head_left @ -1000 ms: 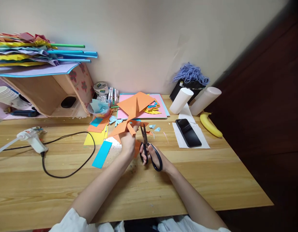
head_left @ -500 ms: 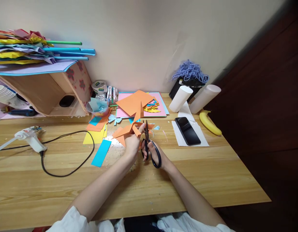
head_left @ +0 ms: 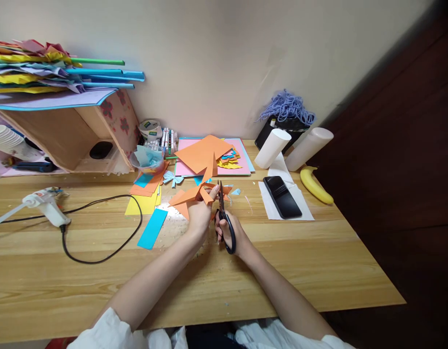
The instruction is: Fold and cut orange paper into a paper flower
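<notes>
My left hand (head_left: 200, 213) pinches a folded piece of orange paper (head_left: 195, 195), whose strips spread out to both sides above the fingers. My right hand (head_left: 229, 230) is closed on black-handled scissors (head_left: 221, 206), fingers through the loops. The blades point away from me, close together, right beside my left fingertips and the orange paper; whether they touch it I cannot tell. Behind the hands, an orange sheet (head_left: 200, 154) lies on a stack of coloured paper (head_left: 184, 167). A blue paper strip (head_left: 152, 229) rests left of my left forearm.
A white glue gun (head_left: 49, 206) with a looping black cord (head_left: 100, 261) lies at left. Beyond are a box shelf (head_left: 118, 131), a plastic cup (head_left: 148, 162) and markers (head_left: 168, 140). On the right are a phone (head_left: 282, 196), a white roll (head_left: 273, 148) and a banana (head_left: 316, 185).
The scissors' handles have come together and the blades have closed in my right hand. My left hand and the orange paper have stayed nearly in place.
</notes>
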`<state>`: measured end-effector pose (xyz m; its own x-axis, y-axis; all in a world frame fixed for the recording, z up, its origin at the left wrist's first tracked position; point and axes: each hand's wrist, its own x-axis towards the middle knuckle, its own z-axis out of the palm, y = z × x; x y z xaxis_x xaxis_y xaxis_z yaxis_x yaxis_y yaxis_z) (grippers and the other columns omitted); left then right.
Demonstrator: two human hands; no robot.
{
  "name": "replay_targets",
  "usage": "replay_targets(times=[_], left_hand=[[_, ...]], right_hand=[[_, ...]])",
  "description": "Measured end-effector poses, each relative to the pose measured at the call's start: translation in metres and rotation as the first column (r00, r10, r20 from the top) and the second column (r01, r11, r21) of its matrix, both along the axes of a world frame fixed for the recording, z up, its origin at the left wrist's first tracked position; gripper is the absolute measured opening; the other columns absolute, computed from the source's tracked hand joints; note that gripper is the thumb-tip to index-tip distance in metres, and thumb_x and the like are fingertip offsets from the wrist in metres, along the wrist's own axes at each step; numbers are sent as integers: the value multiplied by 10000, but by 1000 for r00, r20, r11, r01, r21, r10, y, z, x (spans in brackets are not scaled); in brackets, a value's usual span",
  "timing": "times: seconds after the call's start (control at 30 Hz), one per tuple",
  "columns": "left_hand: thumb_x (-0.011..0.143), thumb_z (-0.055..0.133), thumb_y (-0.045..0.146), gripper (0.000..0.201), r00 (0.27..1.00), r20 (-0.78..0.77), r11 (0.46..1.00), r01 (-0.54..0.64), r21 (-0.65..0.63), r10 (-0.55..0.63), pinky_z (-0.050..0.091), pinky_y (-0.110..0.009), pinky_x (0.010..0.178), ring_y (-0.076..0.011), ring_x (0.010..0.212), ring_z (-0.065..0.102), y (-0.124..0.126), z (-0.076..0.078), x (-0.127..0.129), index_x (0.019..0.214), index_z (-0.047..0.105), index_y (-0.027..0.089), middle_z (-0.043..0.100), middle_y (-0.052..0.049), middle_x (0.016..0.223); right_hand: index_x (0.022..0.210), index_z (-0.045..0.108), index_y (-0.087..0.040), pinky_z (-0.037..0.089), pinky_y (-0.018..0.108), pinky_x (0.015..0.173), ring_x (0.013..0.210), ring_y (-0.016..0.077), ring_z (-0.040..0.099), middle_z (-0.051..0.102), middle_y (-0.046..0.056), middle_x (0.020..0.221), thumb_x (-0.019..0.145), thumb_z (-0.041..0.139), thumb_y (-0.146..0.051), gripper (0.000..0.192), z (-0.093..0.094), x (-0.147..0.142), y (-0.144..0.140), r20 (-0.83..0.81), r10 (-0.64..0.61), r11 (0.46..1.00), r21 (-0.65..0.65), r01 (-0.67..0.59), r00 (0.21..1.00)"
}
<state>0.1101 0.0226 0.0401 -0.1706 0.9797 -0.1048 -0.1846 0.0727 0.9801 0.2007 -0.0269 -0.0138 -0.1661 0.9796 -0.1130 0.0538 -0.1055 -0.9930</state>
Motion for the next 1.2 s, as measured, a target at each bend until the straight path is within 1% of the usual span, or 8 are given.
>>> replay_targets(times=[0.3,0.53,0.63,0.73,0.83,0.97,1.1,1.2], left_hand=[[669,680,403,271,999,46,1000,3,-8,-2,451,-254,651,-134,632,576,2,-5,-1,618,625,143,634,-31,647],[631,716,363,254,993,113,999,-37,-26,40,476,-270,673,-129,611,581,8,-1,-2,638,587,145,616,-21,651],[656,698,356,231,983,110,982,-160,101,148,480,-264,672,-119,610,570,17,6,-14,695,570,169,598,-7,679],[696,669,359,212,971,-76,928,-191,321,226,471,-277,729,-135,656,564,26,12,-33,655,556,184,585,-7,665],[650,706,339,196,931,-322,894,-13,447,175,468,-307,743,-165,711,558,31,11,-48,654,579,190,588,-10,709],[722,622,252,87,860,-503,720,405,563,-90,465,-291,684,-157,738,535,32,5,-55,647,630,207,549,-25,783],[754,564,177,150,687,-691,609,652,452,-223,447,-310,785,-156,823,519,27,7,-53,681,686,223,522,-27,858],[759,571,166,176,604,-750,567,729,383,-270,421,-337,860,-171,890,509,24,13,-50,671,704,240,527,-21,903]], right_hand=[[772,409,-205,367,196,343,352,72,413,374,-87,517,673,477,-737,546,-6,2,2,30,-11,1000,0,11,1000],[826,443,-193,410,208,407,430,86,463,431,-54,588,693,408,-759,583,9,8,0,42,71,996,60,-73,997],[853,461,-189,455,228,480,481,96,487,460,-44,598,659,430,-776,619,14,3,-1,-82,123,991,60,-118,989],[808,479,-184,494,266,528,486,110,515,498,-30,576,666,403,-787,624,18,-3,2,-325,96,995,9,-98,941],[736,485,-185,519,287,536,515,136,578,593,13,601,716,440,-725,542,22,-2,9,-539,-50,996,-85,6,841],[747,515,-200,522,269,558,570,145,617,659,19,672,679,648,-551,382,22,14,20,-658,-203,975,-207,85,725],[782,583,-198,501,246,525,613,152,620,664,14,697,588,725,-501,387,14,27,28,-636,-272,956,-267,124,722],[726,579,-185,498,270,523,590,152,610,644,14,671,616,706,-469,330,10,29,32,-538,-206,970,-220,100,817]])
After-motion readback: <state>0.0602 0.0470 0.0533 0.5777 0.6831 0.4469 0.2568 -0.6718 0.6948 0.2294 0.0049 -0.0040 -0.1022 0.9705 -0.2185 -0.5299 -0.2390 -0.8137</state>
